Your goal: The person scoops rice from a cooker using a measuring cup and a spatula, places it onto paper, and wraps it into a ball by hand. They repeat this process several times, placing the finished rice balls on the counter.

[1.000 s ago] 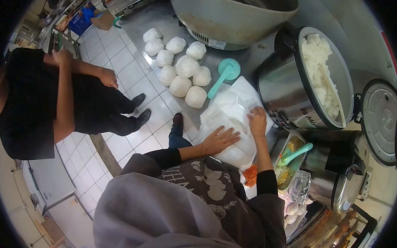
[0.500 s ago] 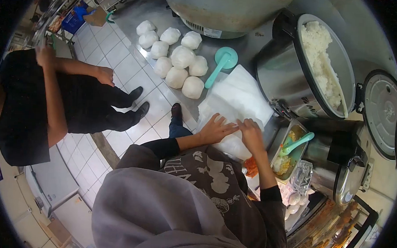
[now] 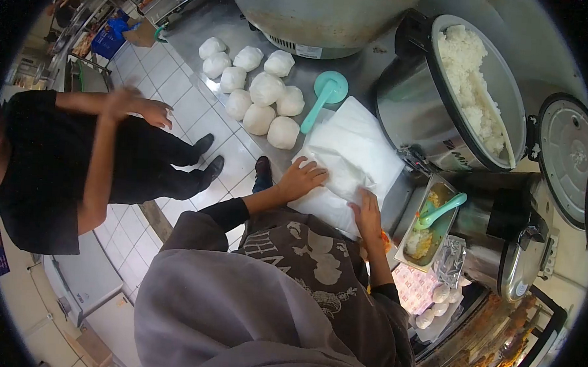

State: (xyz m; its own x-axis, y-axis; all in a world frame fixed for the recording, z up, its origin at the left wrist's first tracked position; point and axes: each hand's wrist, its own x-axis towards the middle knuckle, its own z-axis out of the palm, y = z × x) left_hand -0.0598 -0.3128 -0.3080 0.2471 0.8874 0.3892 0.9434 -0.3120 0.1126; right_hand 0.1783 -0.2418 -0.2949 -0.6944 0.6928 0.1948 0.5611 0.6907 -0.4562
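A stack of thin white wrapping paper (image 3: 368, 144) lies on the steel counter, with its near sheets creased and raised between my hands. My left hand (image 3: 302, 179) rests at the left edge of the paper, fingers bent and apart. At the right side, my right hand (image 3: 368, 216) touches the near sheet with its thumb away from the fingers. Just beyond the paper lies a turquoise rice paddle (image 3: 318, 109), its head on a round turquoise piece. Several white paper-wrapped bundles (image 3: 266, 89) sit close together to the left.
An open rice cooker (image 3: 402, 103) full of rice stands at the right, its lid (image 3: 566, 159) swung back. Nearby are a metal tray (image 3: 407, 256) with food and a turquoise spoon (image 3: 445, 210). A large pot (image 3: 327, 18) stands behind. A person in black (image 3: 52, 173) stands at left.
My hands have moved apart from where they met over the paper, the left going left and the right nearer my body. The near sheet is more creased. The other person's arm has moved.
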